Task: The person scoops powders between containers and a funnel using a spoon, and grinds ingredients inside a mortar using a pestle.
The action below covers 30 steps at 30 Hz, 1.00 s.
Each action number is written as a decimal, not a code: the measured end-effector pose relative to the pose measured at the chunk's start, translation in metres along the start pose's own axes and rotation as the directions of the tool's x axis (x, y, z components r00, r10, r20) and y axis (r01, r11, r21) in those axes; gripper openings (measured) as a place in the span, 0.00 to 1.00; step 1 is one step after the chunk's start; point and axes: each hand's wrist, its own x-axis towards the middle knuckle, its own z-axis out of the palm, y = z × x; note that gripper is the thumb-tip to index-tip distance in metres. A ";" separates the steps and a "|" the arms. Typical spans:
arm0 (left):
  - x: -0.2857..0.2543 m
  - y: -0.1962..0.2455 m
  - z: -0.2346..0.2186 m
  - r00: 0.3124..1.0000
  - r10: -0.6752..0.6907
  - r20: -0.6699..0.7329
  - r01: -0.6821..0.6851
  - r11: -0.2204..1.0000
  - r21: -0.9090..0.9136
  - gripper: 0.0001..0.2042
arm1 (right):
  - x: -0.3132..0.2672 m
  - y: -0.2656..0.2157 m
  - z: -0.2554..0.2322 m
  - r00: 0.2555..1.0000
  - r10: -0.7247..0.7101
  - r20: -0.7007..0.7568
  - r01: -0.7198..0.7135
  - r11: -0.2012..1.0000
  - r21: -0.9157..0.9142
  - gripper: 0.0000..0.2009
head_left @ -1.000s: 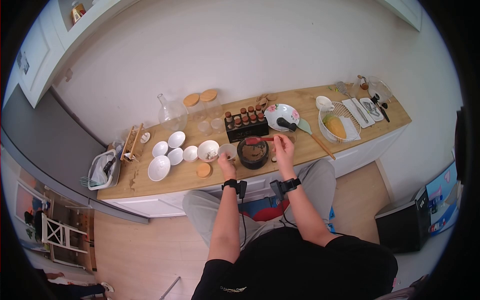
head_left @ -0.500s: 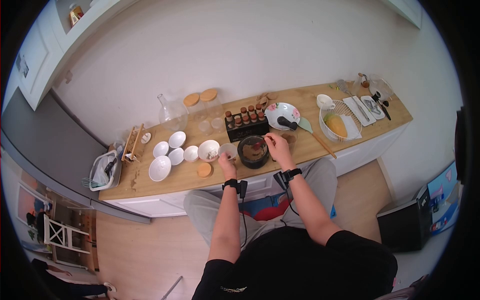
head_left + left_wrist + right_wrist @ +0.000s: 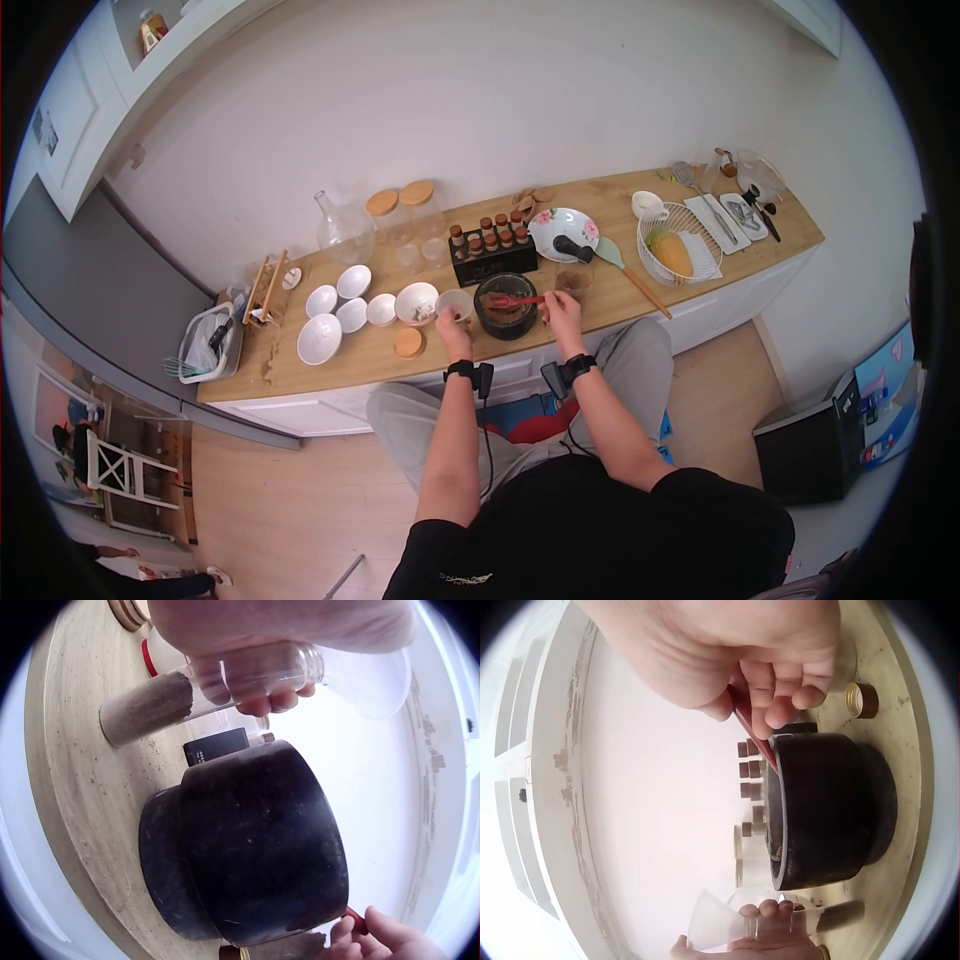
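In my left hand [image 3: 453,330] I grip a clear glass bottle [image 3: 150,709] partly filled with brown powder. My fingers wrap around its upper part, and a translucent funnel [image 3: 714,922] sits at its mouth. Right beside it stands a black mortar [image 3: 821,814] with brown powder inside. My right hand [image 3: 563,318] pinches the handle of a red spoon [image 3: 518,301] at the mortar's right rim. The spoon lies across the opening, its head over the powder toward the funnel side.
Behind the mortar is a black rack [image 3: 493,262] of corked vials. White bowls [image 3: 319,338] and a round wooden lid [image 3: 408,343] stand to the left. On the right are a glass of brown powder [image 3: 573,282], a floral plate [image 3: 563,225] holding a black pestle, and a wire basket [image 3: 683,279].
My right hand rose over the mortar's right edge with the spoon dipped in, then came back lower, the spoon now lying flatter across it. My left hand stays in place with the bottle.
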 end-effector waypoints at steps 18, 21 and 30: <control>0.001 -0.009 0.002 0.995 0.080 -0.059 -0.077 0.996 0.045 0.22 | -0.028 -0.074 0.023 0.994 -0.104 0.029 0.099 0.986 0.137 0.09; -0.002 0.003 0.002 0.997 0.067 -0.028 -0.065 0.996 0.056 0.22 | -0.031 -0.074 0.032 0.979 -0.195 0.061 0.186 0.975 0.124 0.09; -0.002 0.005 0.006 0.998 0.066 -0.025 -0.067 0.997 -0.044 0.22 | -0.049 -0.068 0.051 0.893 -0.391 0.222 0.406 0.914 -0.024 0.09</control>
